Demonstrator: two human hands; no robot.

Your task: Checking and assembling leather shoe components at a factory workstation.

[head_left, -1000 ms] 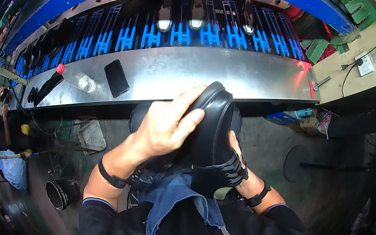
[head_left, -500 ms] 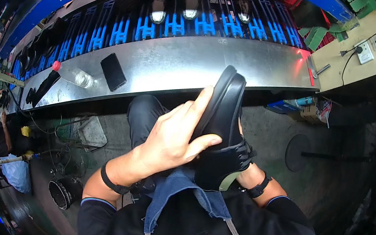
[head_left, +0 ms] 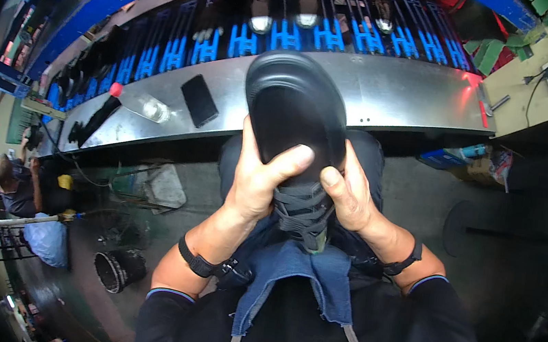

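Observation:
A black lace-up shoe point(head_left: 295, 115) is held in front of me, its rounded toe pointing away and its upper facing up. Grey-black laces point(head_left: 301, 209) show near my body. My left hand point(head_left: 262, 180) grips the shoe's left side, with the thumb lying on the upper. On the opposite side my right hand point(head_left: 352, 195) is closed round it, its thumb pressing near the laces. The fingers of both hands are partly hidden beneath the shoe. The toe overlaps the near edge of the metal ledge in my view.
Beyond the metal ledge point(head_left: 415, 96) runs a conveyor with blue brackets point(head_left: 242, 41), carrying several dark shoes point(head_left: 306, 9). A phone point(head_left: 199, 100) and a clear bottle with a red cap point(head_left: 151, 108) lie on the ledge. A black bucket point(head_left: 116, 269) stands on the floor, left. Another person point(head_left: 19, 186) works at far left.
The shoe has turned from its side to upper-up. My left hand has shifted from lying along the sole to gripping the left side; my right hand has come into view on the right side.

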